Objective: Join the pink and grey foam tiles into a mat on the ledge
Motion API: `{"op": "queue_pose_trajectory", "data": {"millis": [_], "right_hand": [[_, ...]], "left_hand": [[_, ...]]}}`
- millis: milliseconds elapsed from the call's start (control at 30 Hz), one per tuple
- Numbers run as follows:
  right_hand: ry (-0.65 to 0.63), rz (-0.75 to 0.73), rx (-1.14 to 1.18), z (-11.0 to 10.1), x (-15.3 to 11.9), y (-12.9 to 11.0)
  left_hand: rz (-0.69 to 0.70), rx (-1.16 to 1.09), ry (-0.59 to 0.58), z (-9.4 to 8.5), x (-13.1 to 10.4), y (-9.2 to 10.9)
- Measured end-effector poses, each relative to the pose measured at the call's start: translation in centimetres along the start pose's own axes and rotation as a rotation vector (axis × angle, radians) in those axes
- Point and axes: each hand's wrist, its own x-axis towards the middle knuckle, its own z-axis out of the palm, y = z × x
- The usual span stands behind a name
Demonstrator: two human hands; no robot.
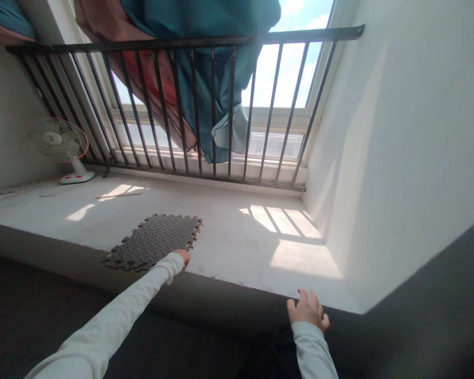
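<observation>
A grey foam mat [158, 239] with a raised tread pattern and jigsaw edges lies on the white window ledge [225, 231], its near left corner sticking out past the front edge. My left hand [184, 257] is closed on the mat's near right corner; the fingertips are partly hidden. Over by the ledge's front edge, to the right, my right hand [308, 311] is open with its fingers spread and nothing in them. Whether its fingertips touch the ledge I cannot tell.
A dark metal railing [193, 110] runs along the window behind the ledge, with a teal and pink curtain [205, 26] hanging behind its bars. A white fan [63, 145] stands at the left end. A thin strip [119, 196] lies behind the mat. The white side wall [411, 158] bounds the right.
</observation>
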Motion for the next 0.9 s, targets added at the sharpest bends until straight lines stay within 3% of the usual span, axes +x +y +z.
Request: {"op": "queue_pose_trajectory", "data": {"millis": [133,233,333,433,600,767,900], "right_hand": [[-0.004,-0.003,0.009,-0.1,-0.1,0.1],[0.007,-0.003,0.015,-0.2,0.0,0.2],[-0.012,0.004,0.027,-0.2,0.1,0.2],[-0.044,-0.001,0.033,-0.4,0.0,-0.1],[-0.049,-0.015,0.025,-0.6,-0.1,-0.6],[-0.053,-0.018,0.025,-0.5,-0.1,-0.4],[-0.041,-0.009,0.016,-0.4,0.0,-0.2]], "left_hand": [[0.091,0.058,-0.021,-0.1,-2.3,-0.6],[0.161,0.076,0.114,0.4,-4.7,-1.6],[0.037,0.11,0.198,1.6,-6.7,-2.5],[-0.115,0.121,0.156,2.6,-7.8,-2.8],[-0.138,0.101,0.096,2.8,-7.9,-2.0],[-0.157,0.059,-0.014,2.6,-6.9,-1.3],[-0.151,0.044,-0.036,2.9,-6.0,-1.2]]}}
